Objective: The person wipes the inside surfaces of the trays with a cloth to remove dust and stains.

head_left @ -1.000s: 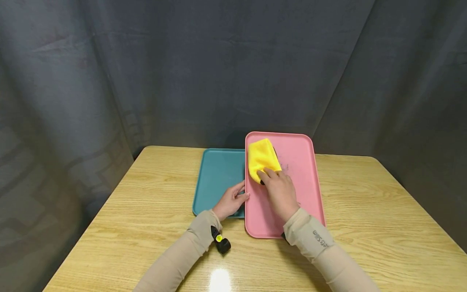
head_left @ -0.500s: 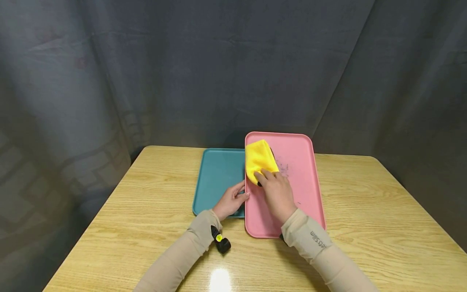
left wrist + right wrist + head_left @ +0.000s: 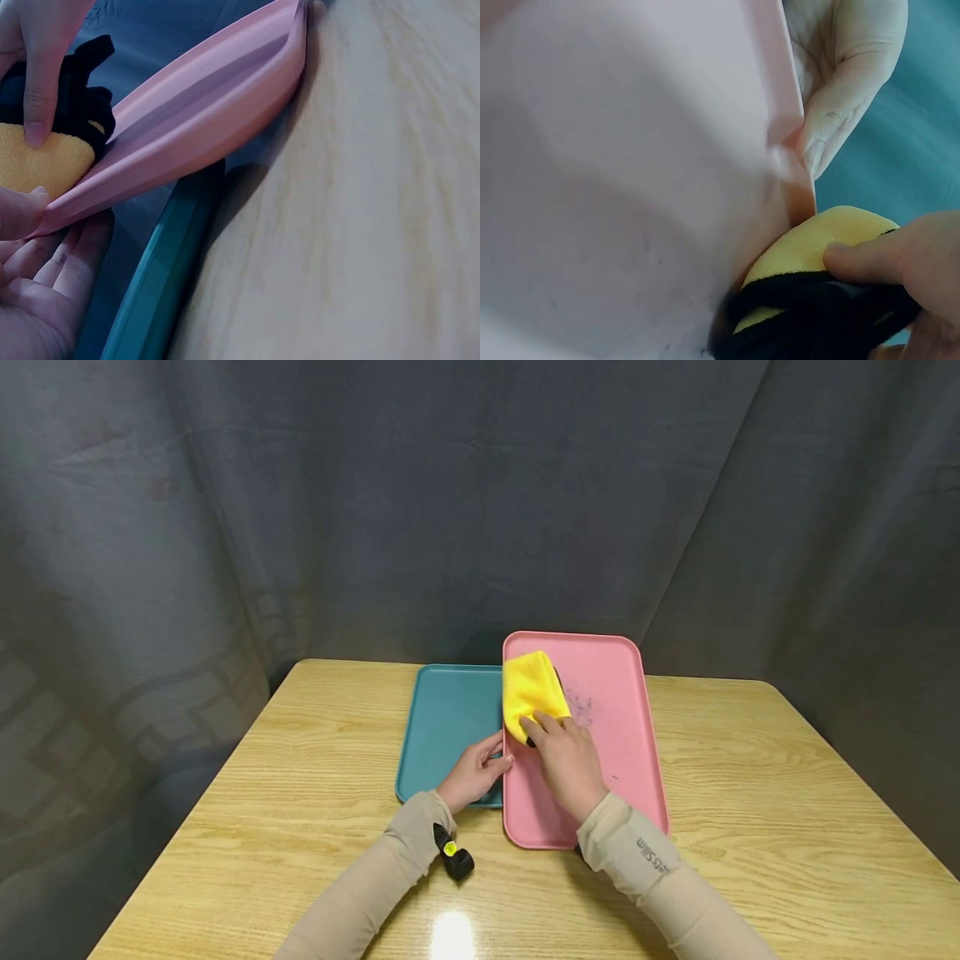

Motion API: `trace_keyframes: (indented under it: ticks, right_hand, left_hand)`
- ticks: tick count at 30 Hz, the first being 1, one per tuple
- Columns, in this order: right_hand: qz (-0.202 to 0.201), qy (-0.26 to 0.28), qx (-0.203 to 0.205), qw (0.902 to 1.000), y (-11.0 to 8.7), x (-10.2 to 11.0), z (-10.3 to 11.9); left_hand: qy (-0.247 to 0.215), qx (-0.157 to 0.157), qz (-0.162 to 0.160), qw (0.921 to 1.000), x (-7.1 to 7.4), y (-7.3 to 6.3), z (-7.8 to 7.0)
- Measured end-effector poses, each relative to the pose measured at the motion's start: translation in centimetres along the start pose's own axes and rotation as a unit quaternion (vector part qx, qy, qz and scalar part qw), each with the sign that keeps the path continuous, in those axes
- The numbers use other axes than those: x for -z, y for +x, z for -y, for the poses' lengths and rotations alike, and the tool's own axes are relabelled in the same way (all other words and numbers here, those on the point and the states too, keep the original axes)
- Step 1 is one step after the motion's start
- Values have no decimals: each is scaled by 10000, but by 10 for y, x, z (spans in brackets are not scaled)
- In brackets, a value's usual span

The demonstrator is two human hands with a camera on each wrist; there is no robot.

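Note:
A pink tray point(image 3: 622, 743) leans partly over a teal tray point(image 3: 450, 718), its left side raised. My left hand point(image 3: 474, 772) pinches the pink tray's left rim, thumb on top and fingers underneath, as the left wrist view shows. In my right hand point(image 3: 572, 764) is a folded yellow cloth point(image 3: 534, 689) with a black edge. The cloth lies against the left inner side of the pink tray, just beyond my left hand. Dark smudges point(image 3: 579, 703) mark the tray's surface right of the cloth.
Both trays are on a wooden table point(image 3: 315, 760). A grey curtain point(image 3: 480, 510) hangs behind the table's far edge. Near the left wrist a black strap-mounted device point(image 3: 456, 860) is worn on the sleeve.
My right hand has moved the yellow cloth left and slightly nearer, to the pink tray's left rim, uncovering more smudges. My left hand keeps its grip on the rim.

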State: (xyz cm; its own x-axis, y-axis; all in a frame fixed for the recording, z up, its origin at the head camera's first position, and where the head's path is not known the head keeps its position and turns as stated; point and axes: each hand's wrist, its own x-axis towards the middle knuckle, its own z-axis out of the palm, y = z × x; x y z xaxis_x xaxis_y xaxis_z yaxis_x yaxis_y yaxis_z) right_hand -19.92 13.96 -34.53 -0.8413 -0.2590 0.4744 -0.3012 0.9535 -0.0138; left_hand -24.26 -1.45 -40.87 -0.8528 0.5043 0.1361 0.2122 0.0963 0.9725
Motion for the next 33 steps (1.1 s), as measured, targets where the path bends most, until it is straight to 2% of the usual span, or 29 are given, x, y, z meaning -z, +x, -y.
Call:
trace_keyframes:
  ticks: [16, 33]
  right_hand:
    - [-68, -10, 105, 9999, -6, -2, 1]
    - [42, -56, -88, 9999, -8, 1, -3]
  left_hand:
    - [44, 65, -18, 10000, -1, -1, -1]
    - [39, -46, 59, 10000, 0, -1, 2]
